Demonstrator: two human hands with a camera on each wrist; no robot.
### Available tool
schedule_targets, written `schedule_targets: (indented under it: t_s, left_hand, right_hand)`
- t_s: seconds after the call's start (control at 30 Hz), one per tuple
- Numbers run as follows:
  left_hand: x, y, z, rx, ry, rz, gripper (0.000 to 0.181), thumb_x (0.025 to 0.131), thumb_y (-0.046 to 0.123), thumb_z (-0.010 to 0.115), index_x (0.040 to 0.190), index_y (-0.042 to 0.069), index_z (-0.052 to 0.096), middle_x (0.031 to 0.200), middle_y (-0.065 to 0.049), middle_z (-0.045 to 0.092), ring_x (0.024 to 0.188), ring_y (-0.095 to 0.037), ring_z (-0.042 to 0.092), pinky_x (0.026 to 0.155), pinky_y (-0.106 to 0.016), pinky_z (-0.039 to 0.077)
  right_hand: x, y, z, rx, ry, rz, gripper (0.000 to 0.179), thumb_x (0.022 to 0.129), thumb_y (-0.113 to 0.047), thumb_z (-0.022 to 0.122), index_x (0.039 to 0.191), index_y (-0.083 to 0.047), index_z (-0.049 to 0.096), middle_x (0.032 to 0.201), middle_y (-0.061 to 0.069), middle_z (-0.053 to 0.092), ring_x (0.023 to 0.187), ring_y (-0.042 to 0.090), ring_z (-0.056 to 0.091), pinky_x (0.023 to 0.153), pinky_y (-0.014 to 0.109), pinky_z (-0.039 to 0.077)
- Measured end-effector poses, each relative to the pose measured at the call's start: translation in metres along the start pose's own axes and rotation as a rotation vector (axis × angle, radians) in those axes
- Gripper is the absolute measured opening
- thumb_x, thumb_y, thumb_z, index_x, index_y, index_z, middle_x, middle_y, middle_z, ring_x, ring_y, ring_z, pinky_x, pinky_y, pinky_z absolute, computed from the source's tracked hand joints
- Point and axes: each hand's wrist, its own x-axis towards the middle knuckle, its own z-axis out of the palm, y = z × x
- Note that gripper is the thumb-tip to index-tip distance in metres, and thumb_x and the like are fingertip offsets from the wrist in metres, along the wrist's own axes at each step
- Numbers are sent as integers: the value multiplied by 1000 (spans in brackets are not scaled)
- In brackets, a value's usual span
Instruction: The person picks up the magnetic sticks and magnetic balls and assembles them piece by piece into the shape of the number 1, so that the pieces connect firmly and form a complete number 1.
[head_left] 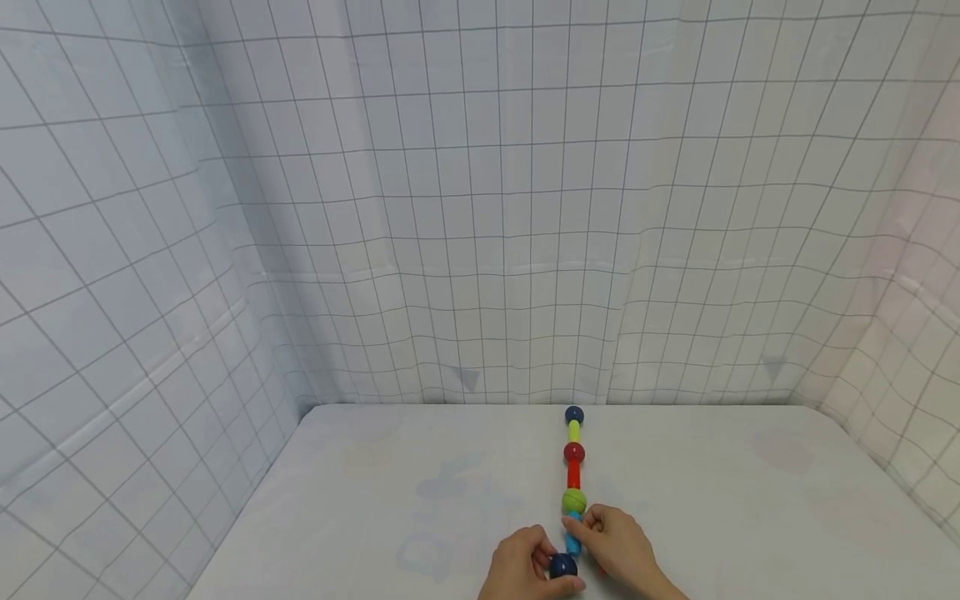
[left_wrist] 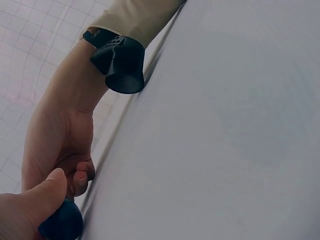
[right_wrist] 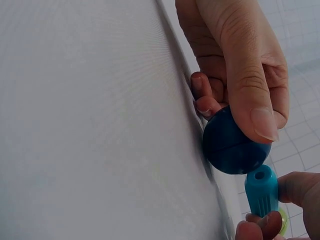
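Observation:
My left hand grips a dark blue ball between thumb and fingers, low in the head view. Beside it, my right hand pinches a light blue rod between thumb and fingers. That rod's near end shows a hole in the right wrist view, close to the ball; whether they touch I cannot tell. From the rod's far end a straight chain runs away from me: a lime green ball, a red rod, a red ball, a yellow-green rod and another dark blue ball.
Everything lies on a table under a white cloth. White curtains with a grid pattern hang behind and at both sides. A small red bit shows beneath my right hand, mostly hidden. A black wrist camera sits on my right forearm.

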Motion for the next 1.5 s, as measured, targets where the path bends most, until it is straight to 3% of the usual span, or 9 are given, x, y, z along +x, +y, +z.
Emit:
schedule_targets:
  t_s: [0.33,0.57,0.93,1.3,1.5]
  left_hand:
    - [-4,-2,2,48,29,77,33,72,34,83,83,16,58,69,8,43,62,-4,41,54,-21,35]
    - [-6,-3,1,-4,31,86,33,72,28,84,84,14,57,71,8,46,62,-3,45,54,-20,40]
    - [-6,-3,3,-54,37,10,32,71,25,84,88,14,59,71,6,50,59,-6,48,54,-21,41]
    - [-3,3,-2,-68,-40,-71,25,76,21,80,91,12,62,75,2,51,63,-13,49,57,-23,43]
    - [-2,6,-3,-104,-47,-94,26,75,19,81,88,11,61,71,2,53,61,-13,51,56,-23,45]
  right_hand:
    - [0,1,0,-12,8,-26,40,84,-49,66,71,-12,56,53,-4,41,44,10,40,44,24,24]
    - [0,2,1,-4,6,-30,39,85,-48,66,71,-12,56,53,-4,41,43,10,40,44,24,24]
    - [0,2,1,-9,0,-18,39,85,-48,66,72,-12,56,53,-4,42,44,11,41,44,24,24]
    - [-1,1,-1,3,-7,-24,39,85,-48,66,72,-12,56,52,-4,42,42,11,42,44,24,24]
    - [0,2,-1,9,-3,-25,40,85,-48,66,72,-12,56,52,-4,42,42,11,41,44,24,24]
